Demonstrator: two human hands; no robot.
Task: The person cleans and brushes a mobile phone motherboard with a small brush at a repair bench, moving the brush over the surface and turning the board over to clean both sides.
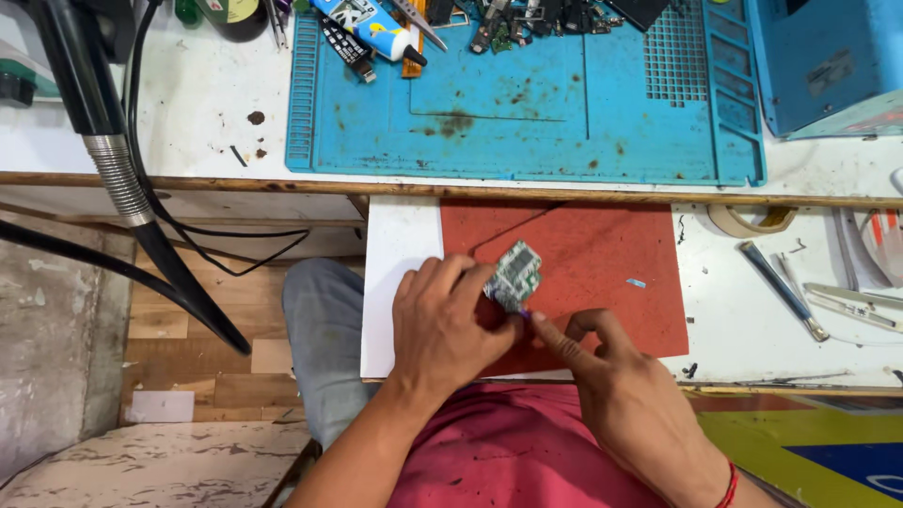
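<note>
Two hands (451, 325) (611, 376), small green circuit board (514, 275)

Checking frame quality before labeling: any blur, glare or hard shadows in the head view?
Head view: even, soft light, no hard shadows or glare; blue mat and red mat sharp; slight blur where the left hand holds the small circuit board and at the right hand; wooden table edge bows slightly, wide-angle distortion.

The left hand (442, 325) pinches a small green circuit board (515, 273) over a red mat (602, 254) on a white pull-out shelf (400, 245). The right hand (611, 376) points its forefinger at the board's lower edge, touching it. Above lies a stained blue work mat (564, 103); metal tweezers (781, 287) rest well to the right
</note>
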